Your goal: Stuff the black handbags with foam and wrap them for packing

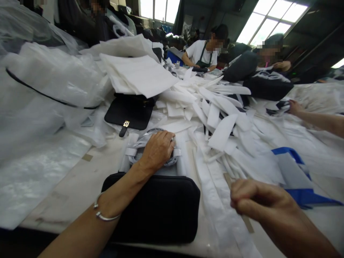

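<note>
A black handbag [161, 211] lies on the table right in front of me. Its handle, wrapped in white paper and clear plastic [137, 147], sticks out beyond the bag's far edge. My left hand [157, 150] rests palm down on that wrapped handle, fingers curled over it; a silver bangle sits on the wrist. My right hand [255, 200] hovers at the lower right above white strips, closed in a loose fist; whether anything is inside it I cannot make out.
A heap of white paper strips [215, 107] covers the table's middle. A second black bag [129, 111] lies under folded white sheets [139, 73]. Plastic wrap [40, 89] piles up at left. Blue-and-white pieces [295, 172] lie right. Another person's hand [294, 106] reaches in; seated people work beyond.
</note>
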`<action>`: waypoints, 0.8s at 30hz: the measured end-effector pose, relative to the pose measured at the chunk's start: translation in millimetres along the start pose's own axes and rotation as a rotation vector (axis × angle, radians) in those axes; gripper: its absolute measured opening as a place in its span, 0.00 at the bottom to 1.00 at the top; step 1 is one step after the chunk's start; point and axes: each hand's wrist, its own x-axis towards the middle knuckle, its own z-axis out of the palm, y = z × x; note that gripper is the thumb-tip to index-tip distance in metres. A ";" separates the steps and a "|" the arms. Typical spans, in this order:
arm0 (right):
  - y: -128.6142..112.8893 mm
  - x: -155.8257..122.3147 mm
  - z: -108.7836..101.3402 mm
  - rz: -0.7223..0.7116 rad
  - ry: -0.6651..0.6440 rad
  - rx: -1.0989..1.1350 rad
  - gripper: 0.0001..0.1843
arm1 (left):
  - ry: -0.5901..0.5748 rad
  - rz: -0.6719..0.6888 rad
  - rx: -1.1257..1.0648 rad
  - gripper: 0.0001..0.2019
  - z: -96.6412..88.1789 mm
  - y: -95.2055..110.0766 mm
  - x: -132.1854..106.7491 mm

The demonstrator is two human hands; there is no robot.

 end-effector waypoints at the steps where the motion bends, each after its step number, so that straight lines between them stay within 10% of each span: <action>1: 11.3 3.0 -4.0 0.087 0.114 -0.083 0.14 | -0.004 -0.002 0.005 0.11 -0.1 0.0 -0.1; 6: 55.0 -10.1 -6.9 0.241 0.118 -0.453 0.19 | -0.022 -0.009 0.032 0.11 -1.1 1.3 0.2; 17: 105.7 -15.1 30.5 0.263 -0.055 -0.546 0.08 | -0.015 0.002 0.066 0.11 -2.8 2.8 -0.5; 24: 55.4 -33.0 11.3 0.200 0.092 -0.277 0.18 | -0.006 0.001 0.064 0.11 -2.3 1.9 0.0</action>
